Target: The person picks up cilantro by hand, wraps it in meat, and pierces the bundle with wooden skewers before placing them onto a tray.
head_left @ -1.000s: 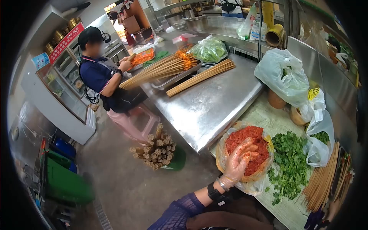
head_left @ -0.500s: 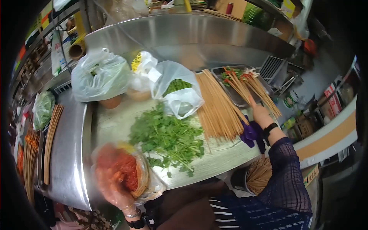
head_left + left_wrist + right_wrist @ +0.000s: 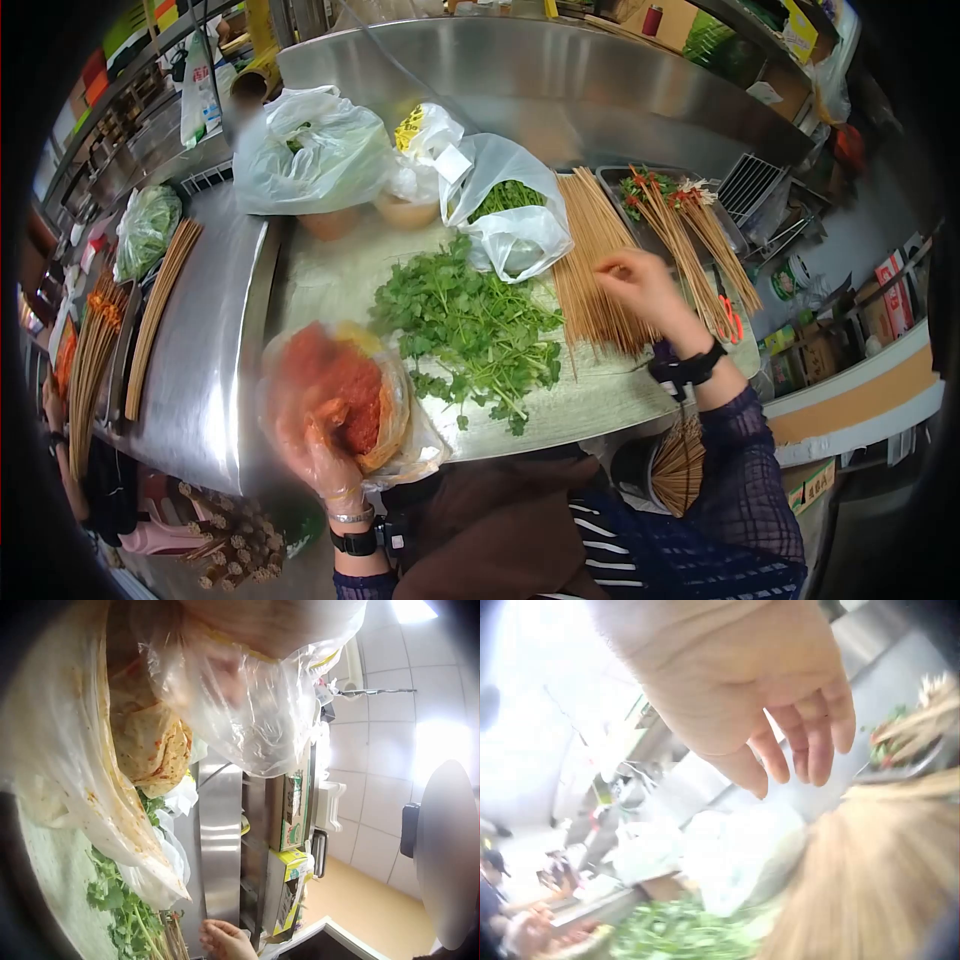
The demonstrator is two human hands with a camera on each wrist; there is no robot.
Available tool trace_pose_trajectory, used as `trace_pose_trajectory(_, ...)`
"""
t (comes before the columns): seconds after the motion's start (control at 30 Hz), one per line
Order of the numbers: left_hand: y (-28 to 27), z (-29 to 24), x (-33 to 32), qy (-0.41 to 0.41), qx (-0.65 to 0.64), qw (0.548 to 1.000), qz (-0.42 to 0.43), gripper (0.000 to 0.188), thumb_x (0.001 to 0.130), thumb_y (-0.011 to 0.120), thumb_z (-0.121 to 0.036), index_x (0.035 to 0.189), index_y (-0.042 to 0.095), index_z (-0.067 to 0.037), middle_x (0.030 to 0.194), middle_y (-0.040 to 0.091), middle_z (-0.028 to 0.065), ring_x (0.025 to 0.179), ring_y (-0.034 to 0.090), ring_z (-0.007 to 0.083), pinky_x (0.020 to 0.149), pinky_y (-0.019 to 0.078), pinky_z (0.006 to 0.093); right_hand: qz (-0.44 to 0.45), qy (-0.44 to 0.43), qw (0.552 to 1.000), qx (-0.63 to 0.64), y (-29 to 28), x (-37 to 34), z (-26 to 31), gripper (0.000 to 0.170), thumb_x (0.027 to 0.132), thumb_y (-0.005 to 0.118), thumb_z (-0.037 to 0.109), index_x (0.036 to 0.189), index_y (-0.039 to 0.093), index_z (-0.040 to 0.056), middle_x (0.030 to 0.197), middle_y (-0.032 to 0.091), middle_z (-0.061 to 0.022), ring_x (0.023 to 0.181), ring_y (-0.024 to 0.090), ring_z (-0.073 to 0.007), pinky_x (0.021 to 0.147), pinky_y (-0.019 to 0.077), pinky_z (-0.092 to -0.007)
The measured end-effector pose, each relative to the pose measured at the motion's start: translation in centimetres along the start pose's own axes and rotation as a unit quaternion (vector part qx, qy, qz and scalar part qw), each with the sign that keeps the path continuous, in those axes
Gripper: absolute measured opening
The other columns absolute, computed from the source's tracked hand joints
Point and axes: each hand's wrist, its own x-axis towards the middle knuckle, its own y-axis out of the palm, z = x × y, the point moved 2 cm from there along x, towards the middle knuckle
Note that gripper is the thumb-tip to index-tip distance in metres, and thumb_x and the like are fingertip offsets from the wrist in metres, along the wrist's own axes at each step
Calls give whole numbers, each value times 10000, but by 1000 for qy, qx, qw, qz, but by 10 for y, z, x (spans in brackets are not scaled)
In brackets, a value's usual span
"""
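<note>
In a clear plastic glove, my left hand [image 3: 320,445] is at the near left of a plastic-lined bowl of red minced meat [image 3: 362,410]. Bits of meat cling around its thumb, and the fingers are blurred over the meat. The left wrist view shows the loose glove [image 3: 255,727] beside the stained bag [image 3: 82,795], with the fingertips hidden. My bare right hand [image 3: 640,285] hovers over a spread of loose bamboo skewers [image 3: 595,265], its fingers [image 3: 821,754] loosely bent with nothing between them. A heap of coriander [image 3: 475,330] lies between both hands.
A metal tray [image 3: 660,240] with filled skewers and orange-handled scissors [image 3: 732,320] are at the right. Plastic bags of greens [image 3: 312,150] stand at the back. A skewer bundle [image 3: 160,315] lies on the steel table at the left, where another person sits. Below the right edge stands a skewer bucket [image 3: 630,470].
The head view has swung from the left side to the worktable. My right hand has moved from beside the tray leftward over the loose skewers. My left hand stays at the meat bowl.
</note>
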Motion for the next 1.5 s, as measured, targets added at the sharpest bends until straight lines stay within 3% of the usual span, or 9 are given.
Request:
trace_pose_trajectory(0.17, 4, -1, -1, -5, -8, 1000, -11, 376, 917, 491, -85, 1271, 432, 27, 1146, 572, 174, 916, 620, 212, 799, 526, 320, 64, -131, 986, 86, 89, 34, 51, 165, 787, 657, 187, 847, 677, 36, 792, 661, -126, 725, 642, -250, 661, 502, -337)
trace_pose_trajectory(0.37, 5, -4, -1, -13, 16, 1000, -11, 377, 912, 494, -79, 1268, 442, 35, 1131, 580, 166, 924, 617, 214, 811, 513, 321, 189, 31, 968, -163, 155, 59, 48, 193, 731, 648, 242, 768, 694, 58, 763, 654, -160, 709, 625, -352, 672, 499, -427)
trace_pose_trajectory(0.53, 2, -2, 0, -21, 11, 1000, -4, 372, 910, 489, -66, 1266, 449, 34, 1154, 569, 166, 935, 612, 217, 832, 506, 326, 215, 153, 921, 285, 150, 65, 20, 116, 838, 614, 139, 902, 617, 42, 752, 646, -54, 630, 577, -69, 535, 447, -184)
trace_pose_trajectory(0.63, 5, -6, -1, -20, 18, 1000, -5, 361, 912, 485, -59, 1260, 456, 35, 1163, 566, 164, 940, 609, 212, 830, 508, 326, 176, 150, 878, 419, 132, 64, 25, 164, 857, 583, 125, 1002, 592, 50, 849, 655, -64, 655, 589, -81, 551, 458, -188)
trace_pose_trajectory(0.87, 1, -1, -2, -14, 21, 1000, -10, 346, 915, 483, -52, 1250, 468, 35, 1129, 586, 153, 913, 617, 199, 814, 511, 317, 65, 28, 850, 522, 110, 63, 58, 212, 908, 566, 146, 1097, 589, 54, 972, 672, -56, 749, 606, -92, 685, 466, -220)
trace_pose_trajectory(0.97, 4, -3, -2, -34, 30, 999, -23, 354, 908, 493, -56, 1245, 472, 48, 1083, 602, 154, 880, 609, 192, 799, 492, 308, 46, -128, 945, 299, 124, 72, 46, 199, 912, 563, 149, 1073, 617, 45, 959, 679, -41, 780, 600, -84, 693, 449, -207)
trace_pose_trajectory(1.23, 9, -5, -1, -16, 8, 999, -31, 344, 907, 499, -66, 1232, 484, 43, 1093, 600, 153, 871, 613, 191, 788, 496, 305, 96, 68, 804, 583, 96, 66, 58, 253, 919, 558, 158, 1137, 565, 31, 844, 648, -27, 613, 518, -38, 569, 426, -169)
trace_pose_trajectory(1.37, 4, -3, -2, -22, 24, 999, -4, 336, 911, 475, -49, 1234, 468, 45, 1148, 575, 167, 923, 605, 201, 831, 497, 321, 135, 54, 916, 374, 114, 60, 30, 233, 936, 523, 163, 1113, 572, 20, 799, 631, -31, 605, 538, -48, 534, 450, -180)
trace_pose_trajectory(1.5, 3, -2, -3, -28, 12, 1000, -8, 335, 910, 475, -46, 1229, 465, 57, 1153, 572, 166, 992, 592, 222, 874, 487, 351, 129, 123, 896, 408, 115, 52, 17, 232, 938, 498, 147, 1111, 572, 11, 785, 626, -30, 575, 537, -56, 531, 461, -196)
